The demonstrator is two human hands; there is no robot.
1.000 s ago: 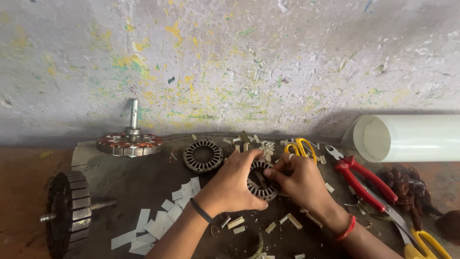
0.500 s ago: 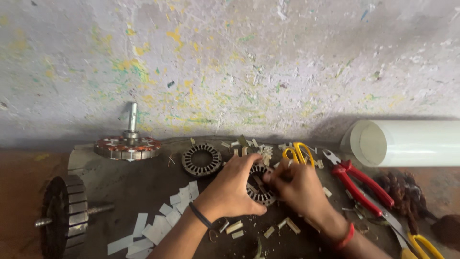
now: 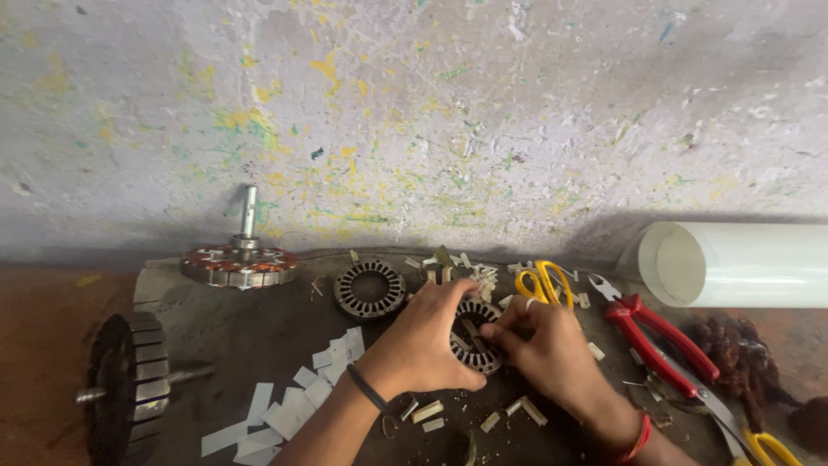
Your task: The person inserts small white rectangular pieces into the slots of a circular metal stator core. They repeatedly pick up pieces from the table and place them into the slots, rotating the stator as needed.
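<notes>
My left hand [image 3: 424,343] grips a round slotted metal stator core [image 3: 477,336] that rests on a dark work mat [image 3: 259,345]. My right hand [image 3: 552,349] is at the core's right side, fingertips pinching at its inner slots; what they pinch is too small to tell. A second, bare stator core [image 3: 369,290] lies just behind and left of my left hand. White paper strips [image 3: 293,401] are scattered at the left of my left forearm.
A wound stator with a shaft [image 3: 239,259] stands at the back left. A dark rotor on a shaft [image 3: 129,384] lies at the left. Yellow-handled scissors [image 3: 542,283], red pliers [image 3: 660,335] and a white roll [image 3: 742,263] are at the right. A speckled wall rises behind.
Both hands stay on the stator core, with small finger shifts. The view has tilted slightly.
</notes>
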